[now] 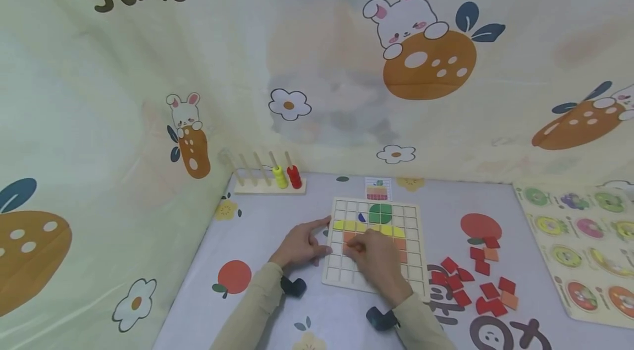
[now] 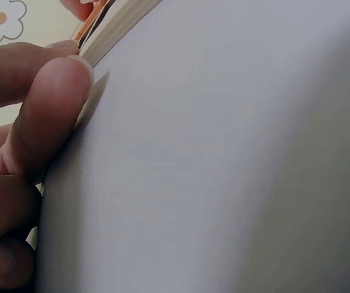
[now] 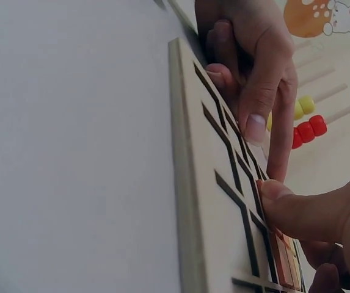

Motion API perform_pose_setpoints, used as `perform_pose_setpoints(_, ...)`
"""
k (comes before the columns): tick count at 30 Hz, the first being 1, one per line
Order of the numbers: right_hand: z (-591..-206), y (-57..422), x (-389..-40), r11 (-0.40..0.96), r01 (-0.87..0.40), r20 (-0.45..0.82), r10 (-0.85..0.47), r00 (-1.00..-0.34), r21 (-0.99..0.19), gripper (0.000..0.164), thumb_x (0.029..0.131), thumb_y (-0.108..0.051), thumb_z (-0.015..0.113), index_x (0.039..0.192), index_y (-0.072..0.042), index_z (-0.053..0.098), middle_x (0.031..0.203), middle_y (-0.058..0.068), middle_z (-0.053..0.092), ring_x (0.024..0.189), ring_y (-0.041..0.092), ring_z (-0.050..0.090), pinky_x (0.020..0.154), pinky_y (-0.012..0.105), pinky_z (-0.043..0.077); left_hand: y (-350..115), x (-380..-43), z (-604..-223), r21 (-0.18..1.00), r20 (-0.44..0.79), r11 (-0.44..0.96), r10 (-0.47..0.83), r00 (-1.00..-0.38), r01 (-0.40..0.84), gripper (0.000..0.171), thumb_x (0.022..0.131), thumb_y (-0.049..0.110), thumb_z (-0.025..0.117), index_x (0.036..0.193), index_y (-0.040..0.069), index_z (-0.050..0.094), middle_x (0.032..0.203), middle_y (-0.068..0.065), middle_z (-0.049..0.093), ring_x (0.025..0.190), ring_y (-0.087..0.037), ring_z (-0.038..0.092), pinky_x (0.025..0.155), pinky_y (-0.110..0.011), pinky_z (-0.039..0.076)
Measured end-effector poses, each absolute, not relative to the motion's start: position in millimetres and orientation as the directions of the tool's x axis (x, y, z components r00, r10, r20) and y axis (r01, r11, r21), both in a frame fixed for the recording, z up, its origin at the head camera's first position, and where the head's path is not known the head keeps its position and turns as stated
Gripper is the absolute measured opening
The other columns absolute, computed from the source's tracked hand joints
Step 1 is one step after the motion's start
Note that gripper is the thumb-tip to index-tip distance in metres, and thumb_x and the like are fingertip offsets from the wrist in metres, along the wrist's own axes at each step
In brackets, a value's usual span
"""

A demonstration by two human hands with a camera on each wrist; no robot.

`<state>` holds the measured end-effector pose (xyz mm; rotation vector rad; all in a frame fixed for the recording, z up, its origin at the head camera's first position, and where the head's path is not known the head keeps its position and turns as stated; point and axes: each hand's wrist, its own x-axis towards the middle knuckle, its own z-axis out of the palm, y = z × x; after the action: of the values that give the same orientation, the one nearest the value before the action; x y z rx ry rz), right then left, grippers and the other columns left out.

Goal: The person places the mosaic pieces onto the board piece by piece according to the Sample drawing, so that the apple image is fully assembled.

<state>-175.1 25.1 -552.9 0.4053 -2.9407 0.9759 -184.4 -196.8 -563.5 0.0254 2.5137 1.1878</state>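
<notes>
A pale wooden grid board [image 1: 342, 274] lies on the table. Green pieces [image 1: 380, 213] form a rounded shape near its top, with a small blue piece [image 1: 361, 217] beside them. Below runs a row of yellow pieces [image 1: 349, 225], then orange square tiles [image 1: 349, 236]. My left hand [image 1: 299, 242] touches the board's left edge, index finger and thumb extended and spread apart. Over the orange rows, my right hand [image 1: 378, 262] bends its fingers together and pinches an orange tile [image 3: 260, 184] at the board's left side; the hand covers the middle cells.
Loose red tiles [image 1: 463, 298] and a few orange ones lie right of the board. Behind it is a small pattern card [image 1: 378, 189]. A peg stand [image 1: 270, 189] with yellow and red beads stands at back left. A fruit-picture board [image 1: 569, 284] lies far right.
</notes>
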Motion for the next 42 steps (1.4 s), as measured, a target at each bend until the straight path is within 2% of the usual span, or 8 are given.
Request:
perform_pose_setpoints(7, -555.1, 35.4, -173.1, 0.743, -0.229, 0.063, -0.244, -0.968, -0.629, 0.017, 0.088, -0.030, 0.089, 0.102, -0.021, 0.085, 0.085, -0.010, 0.068, 0.075, 0.009, 0.053, 0.070, 0.028, 0.043, -193.6, -184.0, -566.9, 0.762, -0.306, 0.635, 0.181, -0.935, -0.127, 0.082, 0.090, 0.030, 0.085, 0.162, 0.035, 0.045, 0.063, -0.001, 0.070, 0.054, -0.019, 0.067, 0.069, -0.031, 0.048)
perform_pose_setpoints(13, -538.3, 70.1, -173.5, 0.702, -0.170, 0.030, -0.207, -0.978, -0.691, 0.024, 0.093, -0.035, 0.084, 0.114, -0.022, 0.083, 0.098, -0.005, 0.074, 0.085, 0.014, 0.058, 0.077, 0.033, 0.047, -188.3, -183.3, -566.4, 0.762, -0.310, 0.634, 0.177, -0.934, -0.132, 0.082, 0.090, 0.030, 0.085, 0.162, 0.034, 0.046, 0.062, -0.001, 0.069, 0.054, -0.018, 0.066, 0.070, -0.031, 0.047)
perform_pose_setpoints(20, -519.4, 157.1, -187.3, 0.770, -0.063, 0.019, -0.066, -0.998, -0.635, 0.040, 0.094, -0.034, 0.081, 0.125, -0.008, 0.078, 0.099, 0.010, 0.074, 0.085, 0.025, 0.059, 0.063, 0.031, 0.046, -185.3, -184.2, -564.1, 0.749, -0.305, 0.653, 0.182, -0.935, -0.117, 0.082, 0.090, 0.029, 0.085, 0.162, 0.032, 0.046, 0.062, 0.000, 0.069, 0.053, -0.017, 0.066, 0.069, -0.030, 0.047)
perform_pose_setpoints(25, -519.8, 236.0, -195.6, 0.808, 0.131, -0.123, 0.073, -0.990, -0.574, 0.064, 0.094, -0.044, 0.079, 0.139, -0.001, 0.065, 0.112, 0.023, 0.073, 0.091, 0.033, 0.064, 0.063, 0.037, 0.051, -187.2, -185.1, -563.5, 0.734, -0.315, 0.668, 0.175, -0.933, -0.122, 0.083, 0.090, 0.029, 0.085, 0.162, 0.032, 0.045, 0.062, 0.000, 0.069, 0.054, -0.017, 0.066, 0.067, -0.030, 0.047)
perform_pose_setpoints(28, -522.2, 272.5, -199.9, 0.820, 0.195, -0.197, 0.102, -0.975, -0.538, 0.079, 0.093, -0.053, 0.078, 0.143, 0.004, 0.058, 0.118, 0.031, 0.070, 0.094, 0.039, 0.064, 0.062, 0.037, 0.052, -189.2, -184.9, -562.9, 0.735, -0.315, 0.665, 0.169, -0.934, -0.128, 0.083, 0.090, 0.029, 0.085, 0.163, 0.031, 0.045, 0.063, 0.000, 0.069, 0.054, -0.017, 0.066, 0.067, -0.031, 0.047)
perform_pose_setpoints(32, -523.1, 299.4, -202.6, 0.833, 0.206, -0.282, 0.062, -0.957, -0.514, 0.094, 0.091, -0.063, 0.075, 0.147, 0.008, 0.051, 0.130, 0.040, 0.061, 0.107, 0.051, 0.060, 0.072, 0.048, 0.057, -191.3, -183.9, -562.7, 0.740, -0.303, 0.662, 0.168, -0.938, -0.121, 0.082, 0.091, 0.029, 0.084, 0.163, 0.030, 0.045, 0.062, 0.000, 0.068, 0.053, -0.017, 0.065, 0.067, -0.031, 0.046)
perform_pose_setpoints(36, -524.0, 308.5, -203.2, 0.853, 0.202, -0.328, 0.038, -0.944, -0.481, 0.103, 0.088, -0.069, 0.074, 0.148, 0.010, 0.048, 0.135, 0.043, 0.054, 0.114, 0.057, 0.055, 0.082, 0.061, 0.054, -191.9, -182.7, -563.2, 0.742, -0.298, 0.660, 0.165, -0.940, -0.120, 0.081, 0.091, 0.029, 0.084, 0.162, 0.029, 0.046, 0.061, 0.000, 0.068, 0.053, -0.017, 0.064, 0.065, -0.031, 0.046)
perform_pose_setpoints(42, -527.8, 311.4, -203.6, 0.849, 0.205, -0.330, 0.038, -0.943, -0.487, 0.102, 0.089, -0.070, 0.073, 0.146, 0.011, 0.048, 0.137, 0.044, 0.052, 0.117, 0.059, 0.053, 0.085, 0.064, 0.052, -191.4, -181.4, -561.8, 0.745, -0.293, 0.656, 0.162, -0.942, -0.119, 0.081, 0.091, 0.028, 0.084, 0.162, 0.031, 0.045, 0.060, 0.001, 0.067, 0.053, -0.016, 0.064, 0.065, -0.030, 0.046)
